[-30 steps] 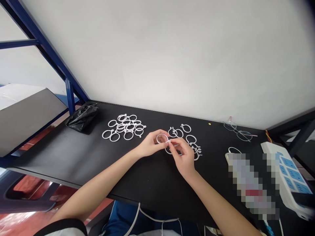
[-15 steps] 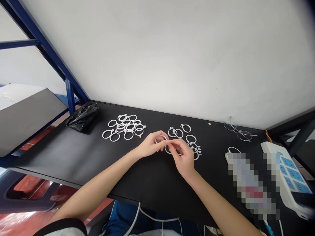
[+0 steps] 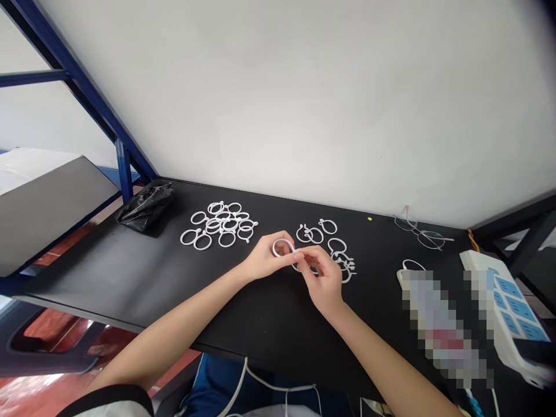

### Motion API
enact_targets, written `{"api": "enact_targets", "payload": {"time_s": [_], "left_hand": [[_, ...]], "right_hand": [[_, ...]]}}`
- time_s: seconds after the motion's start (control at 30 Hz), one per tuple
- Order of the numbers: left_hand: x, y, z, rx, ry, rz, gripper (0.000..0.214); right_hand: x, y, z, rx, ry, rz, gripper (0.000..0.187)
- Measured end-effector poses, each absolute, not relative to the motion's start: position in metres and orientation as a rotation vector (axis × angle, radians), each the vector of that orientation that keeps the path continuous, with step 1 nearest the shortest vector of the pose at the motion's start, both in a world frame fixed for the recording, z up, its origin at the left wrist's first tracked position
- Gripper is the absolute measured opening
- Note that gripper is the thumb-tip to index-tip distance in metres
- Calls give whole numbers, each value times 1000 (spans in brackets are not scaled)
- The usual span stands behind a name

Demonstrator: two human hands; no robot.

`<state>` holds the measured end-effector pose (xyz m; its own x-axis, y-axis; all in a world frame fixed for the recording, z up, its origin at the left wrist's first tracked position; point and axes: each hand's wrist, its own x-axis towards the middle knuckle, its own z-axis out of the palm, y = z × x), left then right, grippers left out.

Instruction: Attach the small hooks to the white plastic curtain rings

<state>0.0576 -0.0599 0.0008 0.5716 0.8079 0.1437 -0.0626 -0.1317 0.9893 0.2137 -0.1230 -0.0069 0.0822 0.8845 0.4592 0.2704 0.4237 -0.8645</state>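
Over the middle of the black desk (image 3: 260,313), my left hand (image 3: 267,258) is closed on a white plastic ring (image 3: 274,246), which looks like a curtain ring. My right hand (image 3: 320,272) pinches the same ring at its right side, where the fingertips of both hands meet. The fingers hide that part of the ring. Behind and right of my right hand lies a loose group of white rings (image 3: 336,246), some with small open ends or tabs. To the left of my left hand is a larger pile of similar rings (image 3: 226,238), showing small round knobs.
A crumpled black plastic bag (image 3: 145,208) lies at the far left. Eyeglasses (image 3: 430,237), a pixelated phone-like object (image 3: 443,324) with a cable and a white power strip (image 3: 499,301) are on the right. A pale wall (image 3: 304,116) rises behind; a blue metal frame (image 3: 124,171) stands left.
The ring between my hands has tilted slightly and shifted a little left. My fingertips have moved slightly at its joint; the piles stay as they were.
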Motion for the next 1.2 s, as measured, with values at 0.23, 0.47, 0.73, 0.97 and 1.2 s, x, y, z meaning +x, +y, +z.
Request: {"api": "enact_targets", "payload": {"time_s": [0.23, 0.47, 0.73, 0.97, 1.2], "left_hand": [[56, -61, 5, 1596, 772, 860, 30], [56, -62, 7, 1606, 769, 817, 32], [56, -63, 13, 1609, 742, 755, 38], [55, -63, 13, 1604, 734, 707, 38], [55, -63, 17, 1588, 691, 696, 37]], "right_hand": [[211, -126, -5, -1139, -1462, 696, 8], [215, -126, -6, -1175, -1482, 783, 19], [217, -128, -16, -1186, -1752, 777, 27], [219, -127, -17, -1192, -1792, 766, 29], [219, -127, -18, -1151, -1783, 836, 31]]}}
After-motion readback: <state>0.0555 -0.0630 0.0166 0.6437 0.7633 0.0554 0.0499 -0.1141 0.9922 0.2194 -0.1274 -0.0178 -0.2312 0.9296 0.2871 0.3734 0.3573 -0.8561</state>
